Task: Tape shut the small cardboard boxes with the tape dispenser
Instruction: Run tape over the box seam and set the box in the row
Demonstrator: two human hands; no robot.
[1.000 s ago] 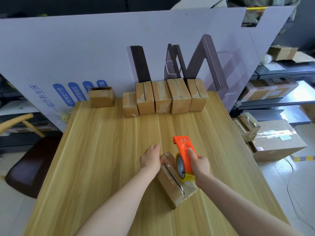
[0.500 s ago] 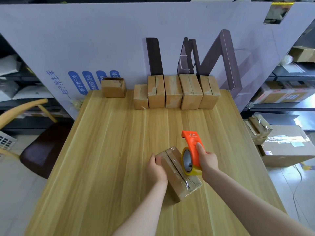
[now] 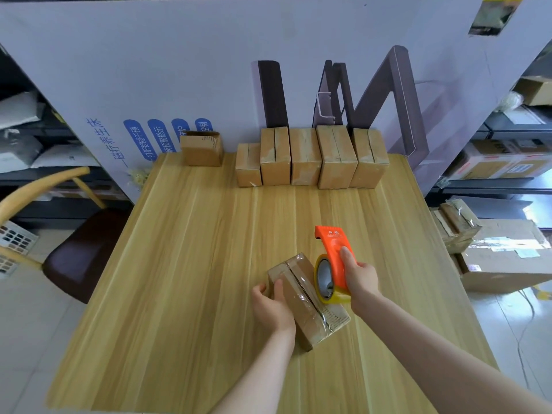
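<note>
L hand [image 3: 273, 306] grips small cardboard box [image 3: 307, 303]; R hand [image 3: 360, 276] clamped on tape dispenser [image 3: 333, 261]. Risk: box skids under pull, tape [image 3: 336, 298] wanders off seam [image 3: 298, 282].

— Anything legible?
— On the large pale lilac cardboard panel [image 3: 179, 55], sideways blue characters [image 3: 100, 138] read "磁疗养生床". Beside them are blue rounded labels [image 3: 140, 141]: "打鼾智能干预", then one ending "预警提示". Two more are partly hidden.
— And the orange plastic tape dispenser [image 3: 336, 255]?
— A white mark [image 3: 334, 233], too small to read.
</note>
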